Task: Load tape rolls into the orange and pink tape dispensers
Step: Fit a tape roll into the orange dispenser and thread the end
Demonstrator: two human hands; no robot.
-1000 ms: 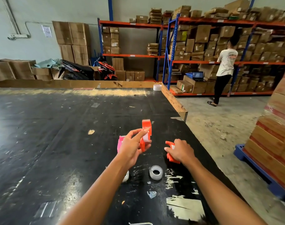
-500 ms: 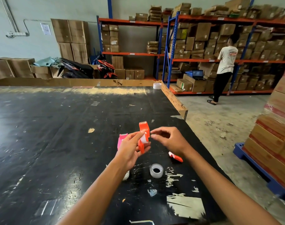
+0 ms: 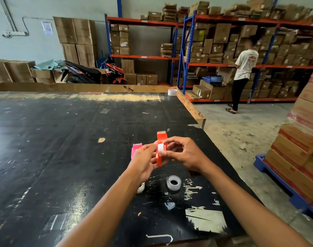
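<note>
The black surface (image 3: 63,148) is scuffed and wide, and little on it is seen to hinder the work; shelves of boxes (image 3: 223,41) and a standing person (image 3: 243,73) are well apart, and a large tape roll (image 3: 172,92) lies at the far corner. The orange dispenser (image 3: 160,148) is held above the surface, edge toward the camera, by the left hand (image 3: 143,161), whose fingers (image 3: 148,148) are closed on its body. It is judged to be light, stiff plastic, smooth enough to slip, best taken by its flat sides. The pink dispenser (image 3: 135,148) is partly hidden behind the left hand. A white roll (image 3: 160,147) is pinched in the fingers of the right hand (image 3: 184,154) at the orange dispenser. A clear roll (image 3: 173,182) lies near on the surface, judged light, easily rolled and best gripped across its rim. Another roll (image 3: 141,187) is half hidden under the left wrist
</note>
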